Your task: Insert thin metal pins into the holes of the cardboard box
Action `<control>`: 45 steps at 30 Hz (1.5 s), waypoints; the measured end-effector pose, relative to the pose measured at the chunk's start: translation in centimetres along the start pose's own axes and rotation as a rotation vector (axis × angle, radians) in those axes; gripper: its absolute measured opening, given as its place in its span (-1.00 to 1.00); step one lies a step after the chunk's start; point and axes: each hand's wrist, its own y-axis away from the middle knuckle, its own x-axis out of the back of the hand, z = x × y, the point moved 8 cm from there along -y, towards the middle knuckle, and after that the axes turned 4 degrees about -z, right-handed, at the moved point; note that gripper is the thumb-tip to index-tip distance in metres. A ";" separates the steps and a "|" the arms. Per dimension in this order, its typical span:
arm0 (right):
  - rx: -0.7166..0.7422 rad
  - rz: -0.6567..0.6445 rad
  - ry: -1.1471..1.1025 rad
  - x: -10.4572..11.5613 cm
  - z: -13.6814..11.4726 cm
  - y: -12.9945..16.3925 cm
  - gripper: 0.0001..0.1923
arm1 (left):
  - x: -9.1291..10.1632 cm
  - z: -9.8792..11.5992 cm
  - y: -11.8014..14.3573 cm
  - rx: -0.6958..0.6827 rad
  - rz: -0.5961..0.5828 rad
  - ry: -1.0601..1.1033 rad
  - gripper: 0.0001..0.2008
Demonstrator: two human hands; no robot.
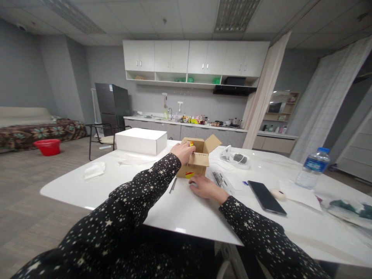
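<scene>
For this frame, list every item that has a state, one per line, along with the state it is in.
Cardboard box: flaps open, upright on the table.
White box: lid shut.
Water bottle: upright, capped.
Phone: flat, screen dark.
Left hand: at the cardboard box's open top; grip cannot be made out.
Right hand: flat on the table by the box.

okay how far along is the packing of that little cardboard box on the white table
Done so far: the small cardboard box stands on the white table with its flaps open. In hand: the left hand reaches into its top at something yellow and red, while the right hand rests flat on the table in front of it. Left: the flaps are not yet closed, and a pen and a packet of small dark items lie outside.
</scene>
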 end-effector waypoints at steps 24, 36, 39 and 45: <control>0.009 0.003 -0.007 -0.2 0.0 -0.2 -0.75 | 0.4 0.0 0.2 0.063 -0.021 0.026 -0.64; 0.011 0.010 0.006 -0.3 0.0 -0.2 -0.74 | -0.1 -1.1 -0.2 0.110 -0.023 0.129 -0.68; 0.014 0.014 0.002 -0.3 0.1 -0.2 -0.74 | 0.1 -1.2 -0.1 0.134 -0.017 0.126 -0.70; 0.020 0.010 0.005 -0.4 0.2 -0.3 -0.74 | 0.5 -1.6 0.3 0.186 0.020 0.095 -0.73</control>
